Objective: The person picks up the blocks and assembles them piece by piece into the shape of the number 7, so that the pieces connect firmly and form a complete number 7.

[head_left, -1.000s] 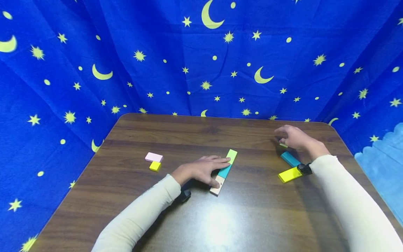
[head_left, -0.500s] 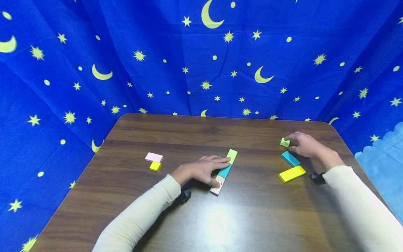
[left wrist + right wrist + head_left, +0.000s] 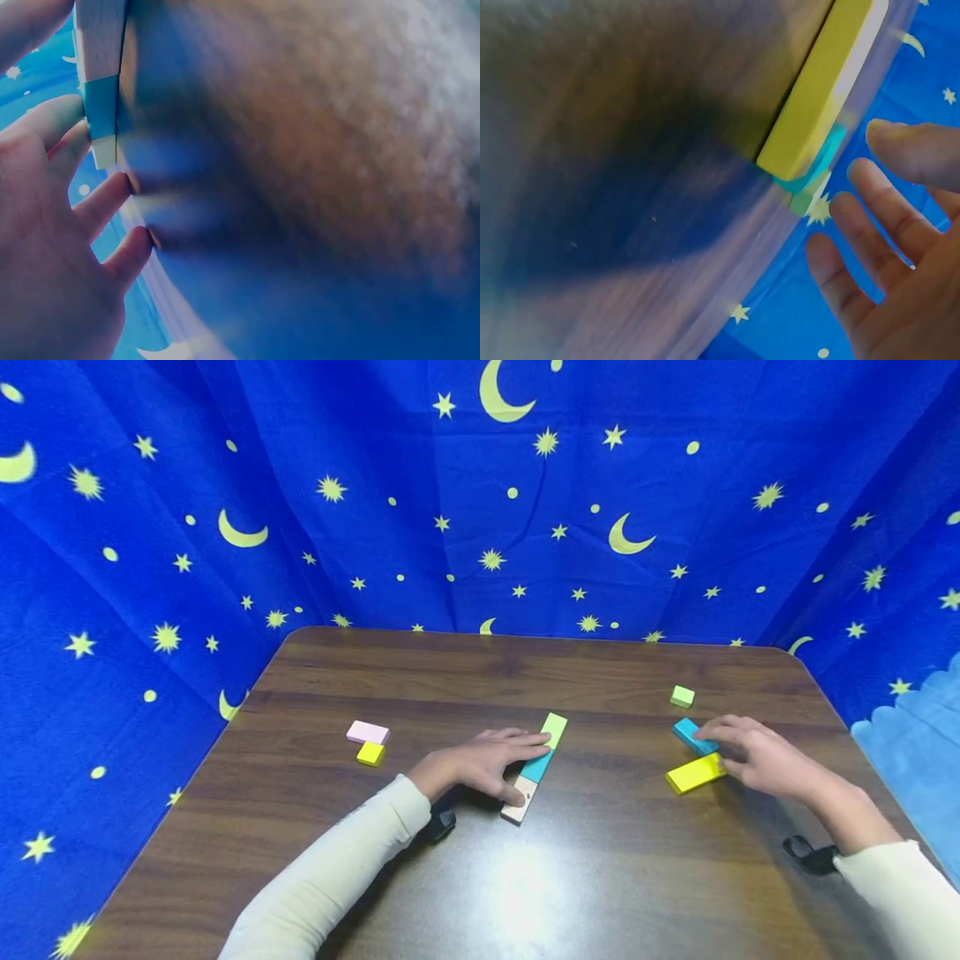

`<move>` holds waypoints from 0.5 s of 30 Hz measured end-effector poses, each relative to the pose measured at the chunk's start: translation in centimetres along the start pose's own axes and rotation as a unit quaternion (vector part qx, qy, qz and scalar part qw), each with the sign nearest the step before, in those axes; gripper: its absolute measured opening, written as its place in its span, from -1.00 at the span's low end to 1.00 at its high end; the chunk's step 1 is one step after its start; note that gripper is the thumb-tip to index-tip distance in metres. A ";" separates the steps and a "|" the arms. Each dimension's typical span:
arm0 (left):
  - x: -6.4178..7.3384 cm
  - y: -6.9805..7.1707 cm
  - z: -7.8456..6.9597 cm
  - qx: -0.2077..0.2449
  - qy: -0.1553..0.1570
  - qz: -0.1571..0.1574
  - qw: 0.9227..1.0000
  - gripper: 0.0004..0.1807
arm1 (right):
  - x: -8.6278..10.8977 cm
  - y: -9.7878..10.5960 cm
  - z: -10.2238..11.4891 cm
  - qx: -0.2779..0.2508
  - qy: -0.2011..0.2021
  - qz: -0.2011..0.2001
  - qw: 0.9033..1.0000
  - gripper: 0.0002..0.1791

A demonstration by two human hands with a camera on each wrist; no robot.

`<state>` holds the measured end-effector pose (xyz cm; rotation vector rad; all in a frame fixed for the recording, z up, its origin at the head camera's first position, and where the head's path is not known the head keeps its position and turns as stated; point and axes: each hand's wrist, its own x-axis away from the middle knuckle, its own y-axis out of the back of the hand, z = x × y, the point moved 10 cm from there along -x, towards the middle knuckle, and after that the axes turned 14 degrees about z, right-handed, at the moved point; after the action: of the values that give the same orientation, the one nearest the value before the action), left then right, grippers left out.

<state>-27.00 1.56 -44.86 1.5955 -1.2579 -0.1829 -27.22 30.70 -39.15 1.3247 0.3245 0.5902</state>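
In the head view my left hand [image 3: 483, 764] rests with spread fingers along a slanted row of flat blocks. The row has a light green block [image 3: 556, 723] at its far end, a teal block [image 3: 535, 767] in the middle and a bare wooden block [image 3: 515, 812] nearest me, under the thumb. At the right, my right hand [image 3: 772, 760] reaches over the right ends of a blue block [image 3: 686, 731] and a long yellow block [image 3: 686, 776]. Its fingers are loosely extended, apart from the yellow block [image 3: 821, 97] in the right wrist view.
A small light green block [image 3: 682, 697] stands farther back on the right. Over on the left, a pink block [image 3: 367, 732] touches a small yellow block [image 3: 371, 754]. The brown wooden table [image 3: 420, 685] ends at a blue curtain [image 3: 375, 443] with moons and stars.
My right hand has left the small green block and moved toward me and to the right, over the blue and yellow blocks. My left hand has stayed on the row.
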 end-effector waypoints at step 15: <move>-0.4 -0.2 0.3 -0.003 0.009 0.001 1.000 -0.04 | 0.6 -2.0 3.2 0.070 0.070 -0.045 0.994 -0.53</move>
<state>-27.27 1.68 -45.32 1.5873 -1.2440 -0.1688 -24.61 28.21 -40.25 1.3992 0.5452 0.5938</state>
